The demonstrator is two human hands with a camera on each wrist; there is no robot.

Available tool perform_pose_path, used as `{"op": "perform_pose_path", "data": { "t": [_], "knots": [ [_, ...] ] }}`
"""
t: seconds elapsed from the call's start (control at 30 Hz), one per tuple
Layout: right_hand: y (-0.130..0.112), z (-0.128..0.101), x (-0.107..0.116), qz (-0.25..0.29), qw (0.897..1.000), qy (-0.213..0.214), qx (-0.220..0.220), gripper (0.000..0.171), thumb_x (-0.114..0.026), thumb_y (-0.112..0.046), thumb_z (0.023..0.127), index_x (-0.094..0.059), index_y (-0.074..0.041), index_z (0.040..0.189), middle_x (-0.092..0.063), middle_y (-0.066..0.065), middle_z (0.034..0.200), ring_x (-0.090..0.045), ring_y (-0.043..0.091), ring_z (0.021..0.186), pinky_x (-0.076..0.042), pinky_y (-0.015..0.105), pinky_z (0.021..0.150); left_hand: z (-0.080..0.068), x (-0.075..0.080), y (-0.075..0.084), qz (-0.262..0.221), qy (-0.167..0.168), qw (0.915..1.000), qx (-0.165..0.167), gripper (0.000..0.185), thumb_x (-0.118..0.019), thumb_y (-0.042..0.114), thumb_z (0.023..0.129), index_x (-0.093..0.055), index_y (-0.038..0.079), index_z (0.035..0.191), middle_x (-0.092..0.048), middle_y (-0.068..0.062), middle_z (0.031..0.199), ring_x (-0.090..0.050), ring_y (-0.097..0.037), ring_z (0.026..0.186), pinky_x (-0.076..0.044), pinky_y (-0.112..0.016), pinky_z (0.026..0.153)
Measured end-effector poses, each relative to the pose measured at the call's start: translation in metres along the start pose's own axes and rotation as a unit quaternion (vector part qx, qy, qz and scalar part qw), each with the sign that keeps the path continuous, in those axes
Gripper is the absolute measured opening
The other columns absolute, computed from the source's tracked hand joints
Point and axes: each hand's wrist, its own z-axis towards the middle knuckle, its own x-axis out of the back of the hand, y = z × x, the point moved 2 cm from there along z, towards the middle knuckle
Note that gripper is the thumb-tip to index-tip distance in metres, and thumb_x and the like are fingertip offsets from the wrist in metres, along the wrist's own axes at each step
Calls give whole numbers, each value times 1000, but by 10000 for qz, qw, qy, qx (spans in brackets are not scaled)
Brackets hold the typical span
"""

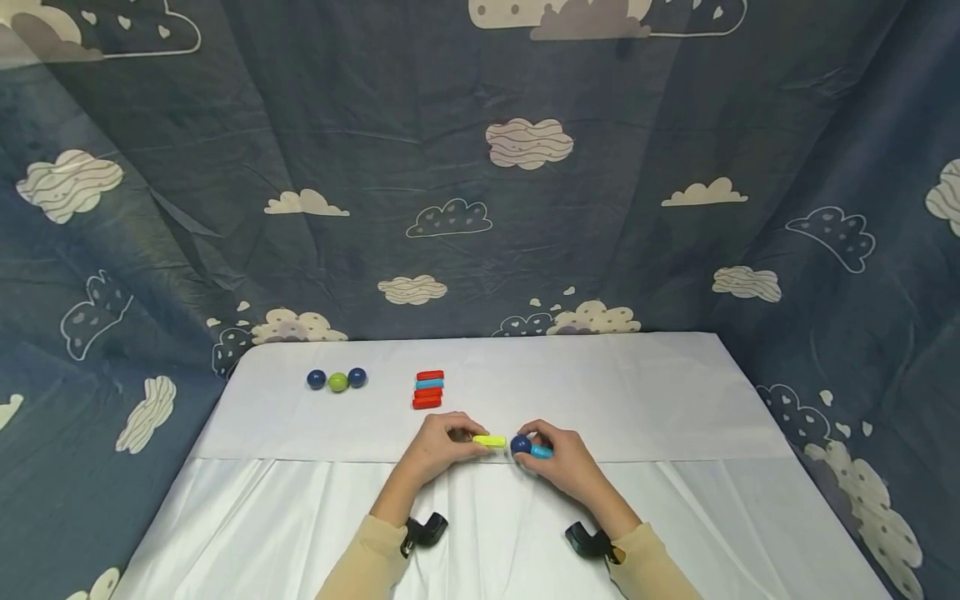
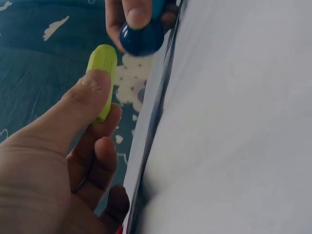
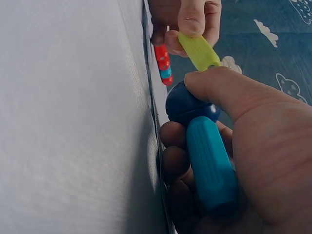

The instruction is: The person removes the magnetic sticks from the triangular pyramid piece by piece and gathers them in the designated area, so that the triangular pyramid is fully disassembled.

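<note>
My left hand (image 1: 444, 443) pinches a yellow-green ribbed rod (image 2: 102, 80) between thumb and fingers, its free end turned toward the other hand. Thumb and fingers of my right hand (image 1: 562, 460) grip a dark blue ball (image 3: 187, 103). A light blue ribbed rod (image 3: 210, 161) joins onto that ball and points back into the right palm. In the head view a small gap shows between the yellow-green rod's end and the ball. Both hands are near the middle of the white-covered table (image 1: 637, 400).
At the back left of the table, two dark blue balls (image 1: 316, 380) flank a green ball (image 1: 338, 382). Between them and my hands lie several short rods, red (image 1: 427, 402) and light blue (image 1: 430, 384), stacked in a column. A dark cloud-patterned cloth (image 1: 420, 167) hangs behind.
</note>
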Motion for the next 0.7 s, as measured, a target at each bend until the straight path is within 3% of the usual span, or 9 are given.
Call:
{"op": "perform_pose_path", "data": {
  "t": [0.2, 0.5, 0.7],
  "knots": [
    [0, 0, 0, 25, 10000, -31, -52, 29, -88, -25, 87, -73, -21, 112, -63, -6, 82, -53, 11, 76, -47, 28, 74, -2, 20, -4, 302, 580, 9974, 303, 24, -93, 30, 82, -81, 19, 100, -71, 6, 83, -61, -9, 77, -51, -24, 76],
    [-1, -1, 1, 7, 10000, -8, -71, 29, -87, -25, 87, -73, -21, 112, -65, -6, 84, -54, 10, 77, -49, 28, 74, -9, 56, -15, 781, 1365, 9875, 143, 20, -96, 26, 78, -82, 23, 92, -74, 7, 89, -62, -9, 79, -53, -23, 75],
    [0, -1, 0, 20, 9999, -40, -99, 29, -87, -26, 88, -73, -21, 113, -66, -5, 85, -54, 11, 78, -50, 29, 75, -11, 70, -19, 1196, 1766, 9769, 136, 20, -94, 18, 79, -85, 16, 97, -77, 2, 93, -63, -13, 81, -51, -22, 73]
  ]
}}
